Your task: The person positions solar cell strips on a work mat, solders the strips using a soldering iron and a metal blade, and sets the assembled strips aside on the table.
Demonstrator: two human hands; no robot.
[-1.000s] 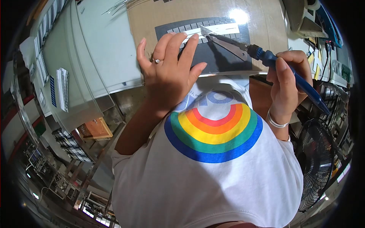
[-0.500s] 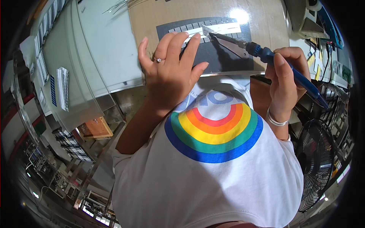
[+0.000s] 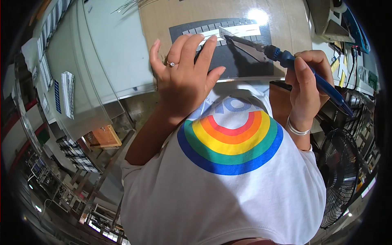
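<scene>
Nearest to you is your white T-shirt with the rainbow arc print (image 3: 230, 139); the blue lettering above the arc is folded and cannot be read. Your left hand (image 3: 183, 77), with a ring on one finger, lies flat with fingers spread, its fingertips pressing on the dark grey rectangular sheet (image 3: 228, 53) that sits on the brown cardboard panel (image 3: 163, 16) on the surface. That grip closes on nothing; it only holds the sheet down. Your right hand (image 3: 305, 83) is wrapped tightly around the blue-handled soldering-style tool (image 3: 314, 79), a silver bangle at the wrist. The tool's metal tip touches the white strip (image 3: 239, 31) that lies across the row of light grey squares on the sheet's far edge.

Against half a second ago, little differs: your left fingers have crept slightly farther up the sheet, and the tool tip sits at almost the same spot on the strip.

Farther left lie clear plastic sheets (image 3: 98, 61); to the right stands a black wire-guard fan (image 3: 343, 171). Any writing on the strip is too small to read.
</scene>
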